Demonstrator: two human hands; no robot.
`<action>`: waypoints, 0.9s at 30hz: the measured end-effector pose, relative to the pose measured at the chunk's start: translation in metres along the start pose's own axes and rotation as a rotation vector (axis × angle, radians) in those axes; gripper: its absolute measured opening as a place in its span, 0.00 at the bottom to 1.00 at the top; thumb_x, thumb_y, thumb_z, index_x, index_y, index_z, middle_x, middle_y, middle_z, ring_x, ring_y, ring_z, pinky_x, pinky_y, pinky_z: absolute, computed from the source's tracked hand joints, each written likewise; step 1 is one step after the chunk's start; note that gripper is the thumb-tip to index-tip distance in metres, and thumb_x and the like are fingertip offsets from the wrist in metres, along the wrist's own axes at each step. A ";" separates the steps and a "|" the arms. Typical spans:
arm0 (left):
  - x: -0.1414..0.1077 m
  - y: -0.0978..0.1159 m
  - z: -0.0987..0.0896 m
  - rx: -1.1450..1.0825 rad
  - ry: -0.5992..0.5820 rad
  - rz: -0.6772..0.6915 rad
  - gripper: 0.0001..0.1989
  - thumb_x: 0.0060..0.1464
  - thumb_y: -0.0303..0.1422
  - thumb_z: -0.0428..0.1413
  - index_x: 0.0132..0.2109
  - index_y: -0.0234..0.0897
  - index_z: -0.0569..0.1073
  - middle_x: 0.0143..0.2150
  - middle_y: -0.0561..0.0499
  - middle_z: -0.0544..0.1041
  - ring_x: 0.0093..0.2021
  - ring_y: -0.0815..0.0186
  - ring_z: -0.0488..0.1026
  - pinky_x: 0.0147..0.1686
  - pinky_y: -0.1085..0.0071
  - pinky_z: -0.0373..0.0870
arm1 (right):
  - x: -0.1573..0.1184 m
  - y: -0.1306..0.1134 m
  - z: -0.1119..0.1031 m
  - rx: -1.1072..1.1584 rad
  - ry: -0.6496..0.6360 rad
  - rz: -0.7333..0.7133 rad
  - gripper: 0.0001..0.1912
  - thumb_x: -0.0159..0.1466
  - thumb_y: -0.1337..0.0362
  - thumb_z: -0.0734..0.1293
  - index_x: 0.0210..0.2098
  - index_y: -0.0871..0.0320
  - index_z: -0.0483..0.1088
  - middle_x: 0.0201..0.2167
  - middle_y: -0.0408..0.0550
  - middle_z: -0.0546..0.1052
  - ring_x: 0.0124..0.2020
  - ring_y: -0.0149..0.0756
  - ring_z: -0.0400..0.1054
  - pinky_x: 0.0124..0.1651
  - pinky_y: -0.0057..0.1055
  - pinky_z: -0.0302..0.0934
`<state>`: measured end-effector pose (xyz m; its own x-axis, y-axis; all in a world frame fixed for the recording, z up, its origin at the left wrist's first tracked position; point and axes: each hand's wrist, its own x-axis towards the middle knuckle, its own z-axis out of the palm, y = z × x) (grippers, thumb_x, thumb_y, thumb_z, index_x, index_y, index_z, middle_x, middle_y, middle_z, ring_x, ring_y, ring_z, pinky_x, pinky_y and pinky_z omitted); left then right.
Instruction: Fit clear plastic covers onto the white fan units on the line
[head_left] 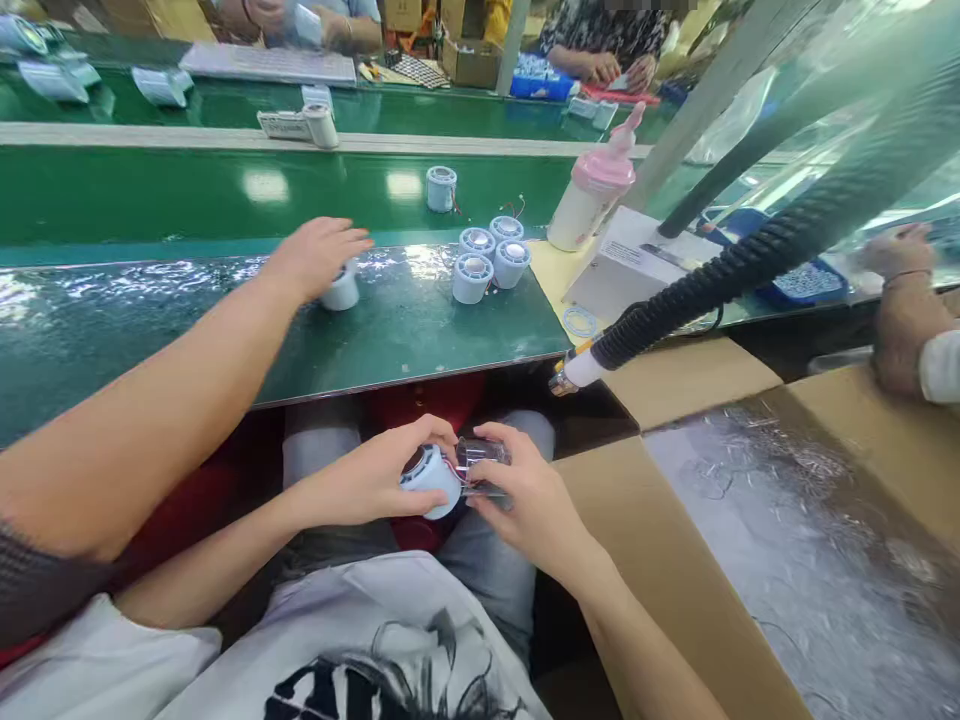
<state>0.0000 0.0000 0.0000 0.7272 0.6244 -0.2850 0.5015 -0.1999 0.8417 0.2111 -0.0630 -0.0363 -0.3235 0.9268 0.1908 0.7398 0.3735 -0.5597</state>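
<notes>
Over my lap, my left hand (409, 470) grips a light blue cylindrical housing (441, 487) with a dark ring at its end and thin wires. Facing it, my right hand (517, 485) holds a clear plastic cup-like part (480, 458), which meets or nearly meets the wired side of the housing. Several similar light blue housings (472, 279) stand upright in a cluster on the green table, with another (441, 189) behind them. At the left, another person's hand (319, 255) is over one more housing (341, 290).
A black hose with a metal nozzle (564, 380) hangs at the right of the table edge. An open carton (690, 560) holds clear plastic parts. A pink-capped bottle (589, 200) and a white box (634, 262) stand behind. Other people's hands work across the belt and at far right.
</notes>
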 end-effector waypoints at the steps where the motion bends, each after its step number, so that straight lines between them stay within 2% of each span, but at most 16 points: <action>1: 0.000 -0.001 0.002 0.011 0.034 0.025 0.17 0.55 0.33 0.56 0.51 0.38 0.65 0.47 0.55 0.71 0.44 0.68 0.71 0.43 0.75 0.65 | 0.000 0.001 -0.001 0.020 -0.020 0.014 0.09 0.53 0.75 0.71 0.32 0.56 0.74 0.52 0.56 0.70 0.51 0.50 0.68 0.45 0.43 0.70; 4: 0.002 -0.007 0.008 0.032 0.131 0.116 0.18 0.53 0.36 0.59 0.50 0.37 0.67 0.46 0.53 0.71 0.43 0.66 0.71 0.43 0.74 0.66 | 0.000 0.000 -0.004 0.139 -0.048 0.058 0.07 0.54 0.71 0.73 0.29 0.56 0.72 0.52 0.55 0.70 0.52 0.48 0.68 0.48 0.42 0.69; 7: 0.008 -0.023 0.016 0.040 0.219 0.238 0.30 0.45 0.42 0.66 0.54 0.39 0.68 0.46 0.49 0.70 0.45 0.62 0.70 0.47 0.67 0.69 | -0.001 -0.003 -0.010 0.354 -0.026 0.102 0.04 0.60 0.64 0.70 0.30 0.56 0.72 0.49 0.54 0.72 0.50 0.43 0.70 0.50 0.38 0.67; 9: 0.015 -0.035 0.022 0.050 0.255 0.309 0.34 0.40 0.43 0.68 0.55 0.41 0.70 0.45 0.47 0.68 0.46 0.60 0.69 0.48 0.62 0.70 | -0.001 -0.005 -0.012 0.448 0.023 0.145 0.10 0.64 0.64 0.65 0.27 0.57 0.73 0.45 0.52 0.74 0.46 0.39 0.71 0.47 0.35 0.67; 11: 0.020 -0.045 0.027 0.053 0.267 0.371 0.33 0.38 0.43 0.69 0.53 0.41 0.73 0.48 0.44 0.66 0.50 0.56 0.68 0.52 0.57 0.69 | 0.000 -0.005 -0.012 0.521 0.069 0.236 0.14 0.64 0.64 0.64 0.22 0.57 0.73 0.41 0.52 0.77 0.41 0.38 0.73 0.41 0.32 0.67; 14: 0.024 -0.050 0.032 -0.020 0.209 0.407 0.35 0.37 0.41 0.70 0.55 0.41 0.73 0.57 0.39 0.66 0.57 0.51 0.66 0.58 0.52 0.64 | 0.000 -0.001 -0.010 0.678 0.128 0.421 0.14 0.57 0.64 0.69 0.16 0.57 0.72 0.35 0.51 0.79 0.37 0.38 0.73 0.33 0.29 0.67; 17: 0.022 -0.042 0.034 -0.215 0.088 0.329 0.36 0.43 0.37 0.68 0.59 0.42 0.68 0.57 0.40 0.70 0.56 0.54 0.69 0.53 0.58 0.70 | 0.000 0.006 -0.010 0.918 0.184 0.566 0.15 0.54 0.61 0.72 0.14 0.57 0.72 0.32 0.51 0.80 0.36 0.40 0.74 0.32 0.31 0.68; 19: 0.019 -0.035 0.036 -0.363 0.036 0.246 0.33 0.46 0.35 0.66 0.60 0.40 0.67 0.57 0.41 0.71 0.54 0.57 0.72 0.49 0.62 0.73 | -0.002 0.009 -0.011 1.041 0.190 0.595 0.16 0.54 0.57 0.73 0.14 0.57 0.73 0.34 0.51 0.80 0.39 0.43 0.74 0.33 0.33 0.70; 20: 0.018 -0.032 0.037 -0.439 0.024 0.208 0.32 0.47 0.35 0.65 0.60 0.39 0.66 0.57 0.41 0.71 0.53 0.57 0.72 0.49 0.63 0.73 | -0.003 0.010 -0.012 1.070 0.173 0.561 0.14 0.54 0.56 0.74 0.17 0.56 0.75 0.36 0.51 0.81 0.42 0.44 0.75 0.36 0.35 0.71; 22: 0.015 -0.029 0.039 -0.597 0.027 0.160 0.32 0.48 0.34 0.65 0.59 0.39 0.66 0.59 0.41 0.70 0.53 0.58 0.72 0.51 0.61 0.72 | -0.007 0.011 -0.013 1.022 0.106 0.394 0.07 0.52 0.58 0.76 0.27 0.53 0.79 0.46 0.51 0.79 0.50 0.47 0.73 0.48 0.41 0.70; 24: 0.013 -0.028 0.039 -0.735 0.031 0.134 0.31 0.49 0.33 0.65 0.59 0.39 0.66 0.60 0.41 0.68 0.55 0.57 0.72 0.52 0.60 0.71 | -0.013 0.012 -0.013 0.846 0.062 0.180 0.16 0.50 0.62 0.78 0.39 0.51 0.78 0.54 0.51 0.75 0.56 0.47 0.69 0.57 0.44 0.64; 25: 0.012 -0.028 0.038 -0.775 0.025 0.124 0.30 0.49 0.33 0.64 0.59 0.40 0.66 0.61 0.41 0.68 0.55 0.57 0.71 0.52 0.60 0.71 | -0.016 0.013 -0.012 0.738 0.056 0.093 0.20 0.51 0.64 0.78 0.43 0.50 0.77 0.56 0.52 0.74 0.57 0.47 0.68 0.59 0.44 0.63; 27: 0.009 -0.026 0.036 -0.775 0.000 0.101 0.30 0.50 0.34 0.64 0.60 0.41 0.66 0.62 0.41 0.67 0.56 0.56 0.71 0.51 0.61 0.71 | -0.022 0.015 -0.011 0.573 0.069 -0.010 0.21 0.54 0.65 0.76 0.47 0.51 0.74 0.57 0.53 0.73 0.57 0.47 0.69 0.58 0.43 0.65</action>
<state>0.0103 -0.0162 -0.0410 0.7522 0.6309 -0.1903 -0.0369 0.3287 0.9437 0.2353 -0.0777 -0.0401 -0.2753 0.9308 0.2403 0.2931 0.3194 -0.9012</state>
